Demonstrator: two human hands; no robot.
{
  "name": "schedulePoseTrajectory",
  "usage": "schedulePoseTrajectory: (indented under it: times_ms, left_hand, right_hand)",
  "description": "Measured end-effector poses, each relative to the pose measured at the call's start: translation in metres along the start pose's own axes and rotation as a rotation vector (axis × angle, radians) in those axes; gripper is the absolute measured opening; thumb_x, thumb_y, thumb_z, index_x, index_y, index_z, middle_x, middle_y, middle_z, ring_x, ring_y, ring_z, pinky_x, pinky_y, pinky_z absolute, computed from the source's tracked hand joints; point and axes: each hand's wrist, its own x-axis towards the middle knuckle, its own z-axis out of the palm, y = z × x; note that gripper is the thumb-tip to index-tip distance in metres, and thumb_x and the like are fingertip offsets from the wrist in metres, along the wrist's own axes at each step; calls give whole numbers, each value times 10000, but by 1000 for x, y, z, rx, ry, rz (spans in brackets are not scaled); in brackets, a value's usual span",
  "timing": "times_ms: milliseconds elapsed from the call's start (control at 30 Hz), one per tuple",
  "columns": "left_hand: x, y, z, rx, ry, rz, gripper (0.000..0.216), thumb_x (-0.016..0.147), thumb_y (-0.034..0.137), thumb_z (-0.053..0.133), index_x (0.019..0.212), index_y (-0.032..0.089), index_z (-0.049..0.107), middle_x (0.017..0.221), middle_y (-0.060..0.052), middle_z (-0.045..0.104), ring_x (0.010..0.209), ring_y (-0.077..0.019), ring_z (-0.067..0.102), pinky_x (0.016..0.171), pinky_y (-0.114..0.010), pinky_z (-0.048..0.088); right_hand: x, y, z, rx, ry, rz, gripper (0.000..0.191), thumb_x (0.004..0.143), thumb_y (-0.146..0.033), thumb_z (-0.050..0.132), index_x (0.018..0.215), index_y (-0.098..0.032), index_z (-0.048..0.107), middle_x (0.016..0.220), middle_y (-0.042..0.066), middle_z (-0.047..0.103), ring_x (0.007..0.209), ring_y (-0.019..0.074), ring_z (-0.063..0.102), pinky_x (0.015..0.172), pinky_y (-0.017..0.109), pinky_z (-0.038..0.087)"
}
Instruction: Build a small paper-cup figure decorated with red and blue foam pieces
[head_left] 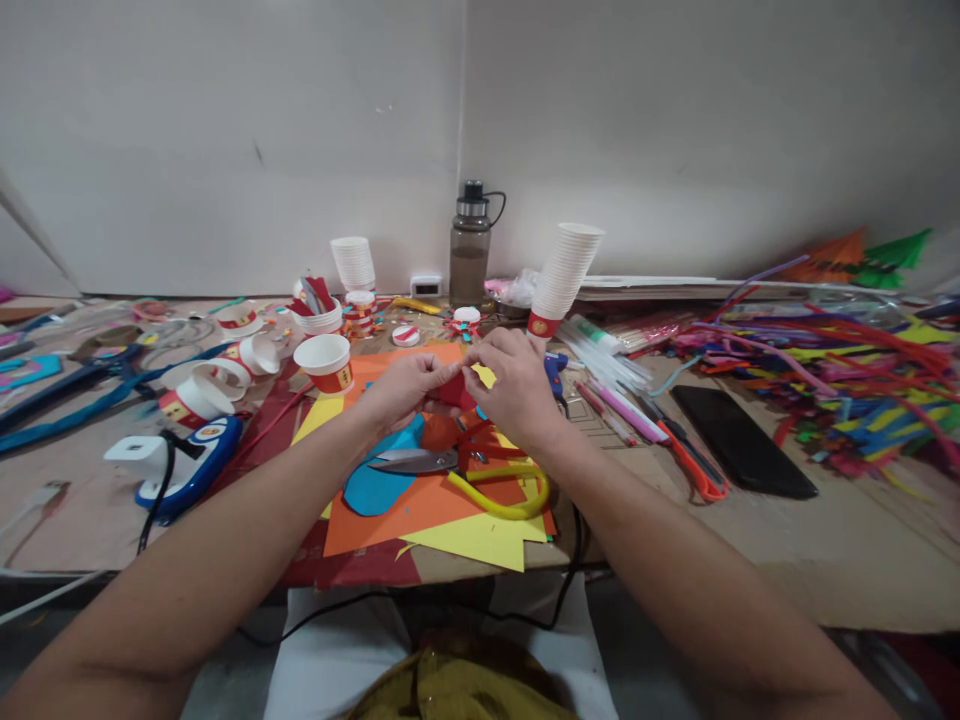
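Fingers point(441, 377) pinching red paper point(453, 391), small, matte

I have both bare forearms stretched forward and angled inward, so the wrists nearly meet. My left hand point(409, 388) is curled, knuckles up, thumb and fingers pinched together. My right hand point(511, 385) sits just beside it, back of the hand up, its fingertips pressed tight and touching those of the left.
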Motion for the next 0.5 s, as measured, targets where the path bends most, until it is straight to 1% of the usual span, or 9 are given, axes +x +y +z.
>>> schedulePoseTrajectory:
  times_ms: [67, 200, 300, 367, 500]
  left_hand:
    - [0, -2, 0, 4, -12, 14, 481, 571, 461, 860, 674, 112, 545, 653, -32, 644, 569, -147, 651, 530, -280, 591]
    - [1, -3, 0, 13, -30, 24, 471, 594, 467, 845, 676, 117, 540, 648, -26, 636, 565, -137, 647, 544, -275, 591]
    - [3, -2, -1, 37, 8, 29, 447, 611, 432, 844, 673, 126, 525, 640, -23, 632, 562, -142, 650, 546, -285, 590]
    - [3, -1, -3, 52, 42, 45, 445, 608, 417, 848, 671, 131, 512, 639, -19, 627, 570, -149, 653, 533, -284, 584]
    - [3, 0, -6, 78, 45, 81, 462, 590, 431, 852, 669, 129, 511, 638, -12, 615, 597, -145, 645, 563, -304, 591]
  right_hand:
    - [1, -2, -1, 8, -4, 9, 63, 805, -157, 602, 774, -205, 629, 875, 33, 641, 891, 206, 514, 813, 362, 279]
    - [5, -4, -5, 115, -18, 94, 90, 750, -110, 592, 734, -197, 602, 852, 28, 625, 849, 189, 531, 794, 347, 302]
    - [7, -1, -8, 231, -10, 183, 93, 762, -105, 574, 724, -188, 592, 830, 28, 597, 799, 171, 539, 758, 327, 336]
    - [8, 1, -10, 283, -21, 212, 86, 787, -118, 573, 747, -186, 608, 818, 26, 587, 787, 168, 541, 739, 319, 350]
    - [7, 2, -11, 304, -99, 175, 47, 827, -177, 613, 822, -190, 658, 857, 35, 609, 825, 175, 556, 774, 331, 349]
